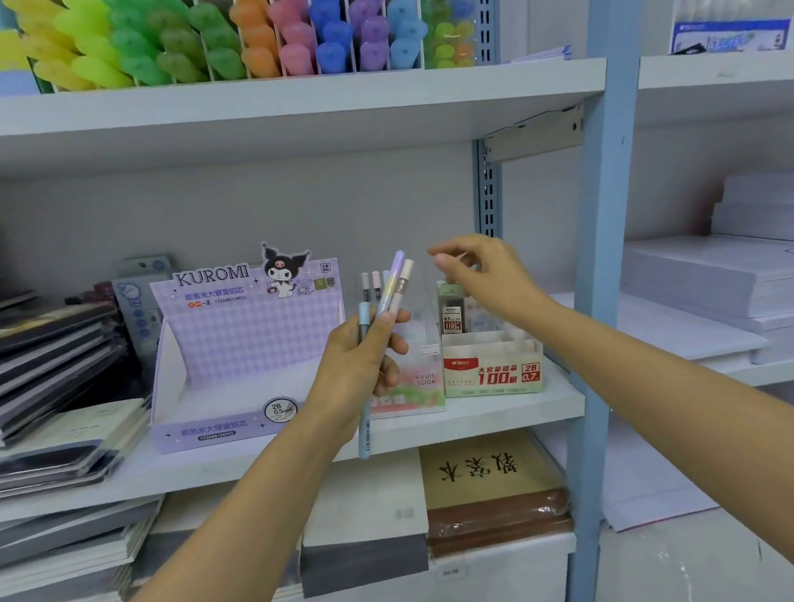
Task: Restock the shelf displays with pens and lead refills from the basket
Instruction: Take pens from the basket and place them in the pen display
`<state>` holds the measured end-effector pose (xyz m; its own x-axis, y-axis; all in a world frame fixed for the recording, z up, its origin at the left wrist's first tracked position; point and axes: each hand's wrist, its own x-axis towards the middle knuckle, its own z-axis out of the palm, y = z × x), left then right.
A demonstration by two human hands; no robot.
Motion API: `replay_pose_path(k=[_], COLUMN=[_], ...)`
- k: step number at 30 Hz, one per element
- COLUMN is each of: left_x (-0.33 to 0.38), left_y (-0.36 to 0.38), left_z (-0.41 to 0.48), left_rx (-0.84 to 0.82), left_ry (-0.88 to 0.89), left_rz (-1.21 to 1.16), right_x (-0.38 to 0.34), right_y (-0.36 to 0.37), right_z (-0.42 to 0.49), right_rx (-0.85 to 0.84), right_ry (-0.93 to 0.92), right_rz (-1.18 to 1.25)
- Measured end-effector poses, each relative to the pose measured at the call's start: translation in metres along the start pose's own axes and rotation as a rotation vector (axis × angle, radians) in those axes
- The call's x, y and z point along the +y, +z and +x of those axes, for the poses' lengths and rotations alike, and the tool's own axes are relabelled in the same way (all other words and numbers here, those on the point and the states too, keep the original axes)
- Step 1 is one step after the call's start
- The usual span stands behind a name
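My left hand (360,365) grips three pastel pens (394,286) in front of the middle shelf: a pale blue one pointing down, a lilac and a beige one pointing up. Behind them stands a clear "Fruit Soda" pen display (413,385) holding a few upright pens. My right hand (478,275) hovers above the white-and-red lead refill box (493,369), fingers loosely curled, holding nothing I can see. A dark lead refill case (450,313) stands in that box. The purple Kuromi lead display (247,350) sits to the left, its tray looking bare.
A blue shelf upright (604,237) rises just right of my right hand. Stacked notebooks (44,376) fill the shelf's left end, paper reams (740,283) the right bay. Coloured highlighters (231,33) line the upper shelf. More notebooks lie on the shelf below.
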<state>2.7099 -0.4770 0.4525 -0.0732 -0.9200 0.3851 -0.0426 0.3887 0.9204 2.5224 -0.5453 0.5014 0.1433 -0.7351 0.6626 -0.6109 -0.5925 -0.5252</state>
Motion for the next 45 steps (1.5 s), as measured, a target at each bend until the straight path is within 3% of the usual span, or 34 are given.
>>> replay_pose_path(k=[2, 4, 9, 12, 15, 18, 27, 45], left_x=[0.000, 0.002, 0.008, 0.011, 0.010, 0.008, 0.002, 0.004], left_y=[0.000, 0.001, -0.004, -0.014, -0.026, -0.031, -0.038, -0.039], left_z=[-0.001, -0.002, -0.007, -0.008, -0.008, -0.009, -0.010, -0.013], left_rx=[0.000, -0.001, -0.001, 0.068, 0.136, 0.147, 0.164, 0.154], left_ry=[0.007, 0.015, 0.029, 0.007, 0.002, -0.003, 0.066, 0.051], left_rz=[0.001, 0.003, -0.007, -0.046, -0.035, -0.007, 0.211, 0.211], right_x=[-0.019, -0.033, -0.048, -0.050, -0.046, -0.037, -0.017, -0.022], right_y=[0.000, 0.003, 0.004, -0.008, -0.023, -0.022, 0.026, 0.018], right_z=[-0.005, -0.009, -0.011, -0.002, 0.010, 0.017, 0.013, 0.030], right_rx=[-0.104, -0.176, -0.190, -0.048, 0.188, 0.248, 0.093, -0.119], right_ry=[0.073, 0.118, 0.161, 0.141, 0.107, 0.083, 0.029, -0.051], right_rz=[0.349, 0.537, 0.639, 0.659, 0.591, 0.389, 0.057, 0.004])
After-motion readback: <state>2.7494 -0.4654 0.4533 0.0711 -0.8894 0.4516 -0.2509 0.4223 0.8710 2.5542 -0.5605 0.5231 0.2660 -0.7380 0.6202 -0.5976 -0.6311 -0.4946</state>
